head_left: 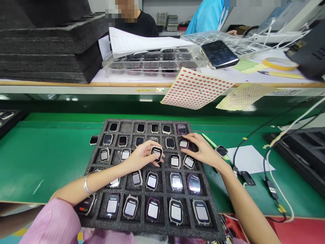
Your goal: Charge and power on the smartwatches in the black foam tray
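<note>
A smartwatch case [156, 149] with a pale frame and a lit screen is pinched in my left hand [142, 155], above the middle of the foam tray [126, 127]. At the tray's right side, my right hand [203, 150] has its thumb and fingers closed around the edges of a purple-framed smartwatch [183, 143], which is in its compartment. Several other strapless watches lie face up in the compartments, many with lit white screens. My left forearm hides part of the tray. Just below my right hand lies a tilted watch [189, 161].
One watch [93, 139] lies outside the tray's left edge, another [221, 150] by a green pen on the right. Cables [266, 162] and white paper [250, 159] lie further right. A shelf behind holds foam stacks [48, 51], plastic trays and a phone [219, 54]. Two people are beyond.
</note>
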`<state>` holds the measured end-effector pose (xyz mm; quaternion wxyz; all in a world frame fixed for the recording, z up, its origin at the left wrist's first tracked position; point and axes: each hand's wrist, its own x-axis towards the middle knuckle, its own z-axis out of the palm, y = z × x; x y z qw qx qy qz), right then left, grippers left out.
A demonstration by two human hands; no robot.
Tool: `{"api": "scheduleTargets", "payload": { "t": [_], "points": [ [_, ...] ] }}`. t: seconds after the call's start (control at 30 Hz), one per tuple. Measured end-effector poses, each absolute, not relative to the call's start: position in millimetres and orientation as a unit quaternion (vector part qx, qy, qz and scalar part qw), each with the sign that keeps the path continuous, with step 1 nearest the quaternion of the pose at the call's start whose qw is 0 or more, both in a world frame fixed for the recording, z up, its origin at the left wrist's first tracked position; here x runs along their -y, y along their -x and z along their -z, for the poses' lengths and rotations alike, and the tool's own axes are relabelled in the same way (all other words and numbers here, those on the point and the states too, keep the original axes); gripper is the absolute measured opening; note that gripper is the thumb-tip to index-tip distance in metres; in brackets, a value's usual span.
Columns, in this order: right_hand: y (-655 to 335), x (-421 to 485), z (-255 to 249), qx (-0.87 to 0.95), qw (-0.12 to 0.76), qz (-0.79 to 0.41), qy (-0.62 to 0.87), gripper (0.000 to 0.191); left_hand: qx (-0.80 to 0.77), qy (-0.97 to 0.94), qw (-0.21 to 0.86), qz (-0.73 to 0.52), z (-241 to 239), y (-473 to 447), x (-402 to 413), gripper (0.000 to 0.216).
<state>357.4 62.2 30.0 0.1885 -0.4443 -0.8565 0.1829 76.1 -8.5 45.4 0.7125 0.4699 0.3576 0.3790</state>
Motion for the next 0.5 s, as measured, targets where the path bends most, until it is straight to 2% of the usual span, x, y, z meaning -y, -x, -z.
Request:
{"api": "scheduleTargets", "payload": {
  "t": [0.07,0.17,0.37,0.43,0.5],
  "points": [
    [-355.6,-59.5,-35.7,0.863,0.19,-0.158,0.44,0.05,-0.364,-0.469,0.711,-0.378,-46.2,-76.9,8.8,0.029],
    [-348.0,-57.0,-45.1,0.876,0.199,-0.144,0.415,0.041,-0.368,-0.468,0.71,-0.377,-47.8,-78.0,9.8,0.031],
    [-316.4,-63.2,-37.2,0.909,0.137,-0.154,0.362,0.027,-0.373,-0.479,0.707,-0.362,-48.2,-77.8,10.1,0.034],
    [-304.6,-65.5,-29.5,0.899,0.135,-0.139,0.393,0.025,-0.376,-0.515,0.687,-0.348,-43.7,-77.1,10.2,0.041],
    [-294.9,-66.9,-23.6,0.882,0.142,-0.128,0.43,0.024,-0.398,-0.586,0.624,-0.331,-36.6,-76.7,11.3,0.05]
  ]
}}
